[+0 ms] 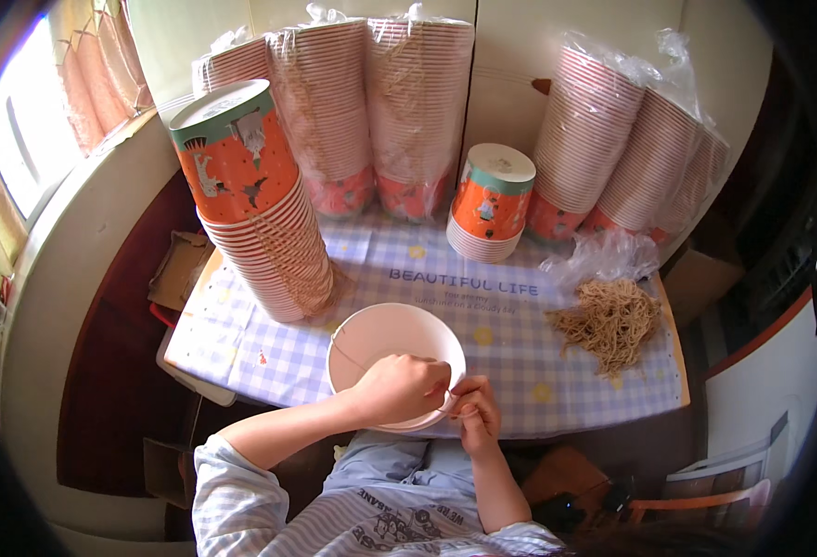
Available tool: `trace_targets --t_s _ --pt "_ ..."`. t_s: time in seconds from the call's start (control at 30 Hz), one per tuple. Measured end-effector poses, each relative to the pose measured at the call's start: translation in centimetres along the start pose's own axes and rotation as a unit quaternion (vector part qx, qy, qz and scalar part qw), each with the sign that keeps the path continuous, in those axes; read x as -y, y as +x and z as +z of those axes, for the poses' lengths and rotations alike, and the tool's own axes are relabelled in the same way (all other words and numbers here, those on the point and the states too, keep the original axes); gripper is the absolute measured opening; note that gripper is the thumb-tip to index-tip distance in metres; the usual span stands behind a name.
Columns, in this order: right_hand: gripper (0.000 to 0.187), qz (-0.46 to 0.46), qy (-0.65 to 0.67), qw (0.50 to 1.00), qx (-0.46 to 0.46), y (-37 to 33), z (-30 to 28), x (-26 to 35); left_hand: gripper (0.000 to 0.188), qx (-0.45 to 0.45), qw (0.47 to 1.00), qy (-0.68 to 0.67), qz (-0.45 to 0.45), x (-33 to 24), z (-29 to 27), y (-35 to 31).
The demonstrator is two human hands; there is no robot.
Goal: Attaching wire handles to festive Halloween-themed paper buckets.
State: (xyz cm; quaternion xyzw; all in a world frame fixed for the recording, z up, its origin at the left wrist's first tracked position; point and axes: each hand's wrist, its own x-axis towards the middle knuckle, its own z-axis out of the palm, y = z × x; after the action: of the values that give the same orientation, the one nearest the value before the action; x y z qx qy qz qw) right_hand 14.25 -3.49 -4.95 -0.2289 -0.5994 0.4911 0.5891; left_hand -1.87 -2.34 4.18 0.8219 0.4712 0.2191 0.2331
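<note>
A round paper bucket [390,325], white inside, stands open side up at the table's front edge, close to my lap. A thin tan cord [351,347] crosses its left inner wall and runs under my left hand. My left hand [404,385] is closed above the bucket, its fingers turned toward the right rim. Just outside that rim, my right hand [478,406] pinches with thumb and fingers, nearly touching the left. A thin bit of cord seems to lie between the two hands; their fingertips are mostly hidden.
A tall nested bucket stack [260,204], draped with cords, stands at left. Bagged stacks [418,102] line the back, with more bagged stacks [589,121] to the right. A short upside-down stack [492,202] sits mid-table. Right lies a tangled cord pile [608,325] beside a plastic bag [603,257].
</note>
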Motion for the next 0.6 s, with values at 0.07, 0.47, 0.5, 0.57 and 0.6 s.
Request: trace_targets --t_s 0.07,0.47,0.5,0.57,0.6 --pt "0.028 0.003 -0.012 1.000 -0.006 0.2 -0.1 0.4 0.014 -0.005 1.000 0.016 -0.004 0.1 -1.0 -0.1" --pt "0.005 -0.018 -0.069 0.997 0.023 1.6 -0.6 4.1 0.015 0.127 0.869 -0.474 -0.067 0.0 -3.8 1.4" --pt "0.005 -0.036 -0.083 0.995 0.046 1.8 -0.8 4.4 0.015 0.128 0.869 -0.473 -0.066 0.1 -3.7 1.5" --pt "0.005 -0.055 -0.098 0.991 0.068 2.3 -0.8 4.8 0.012 0.136 0.851 -0.501 -0.082 0.5 -3.5 1.7" --pt "0.006 -0.052 -0.090 0.992 0.076 2.5 -0.7 5.1 0.012 0.138 0.851 -0.500 -0.080 0.4 -3.5 1.9"
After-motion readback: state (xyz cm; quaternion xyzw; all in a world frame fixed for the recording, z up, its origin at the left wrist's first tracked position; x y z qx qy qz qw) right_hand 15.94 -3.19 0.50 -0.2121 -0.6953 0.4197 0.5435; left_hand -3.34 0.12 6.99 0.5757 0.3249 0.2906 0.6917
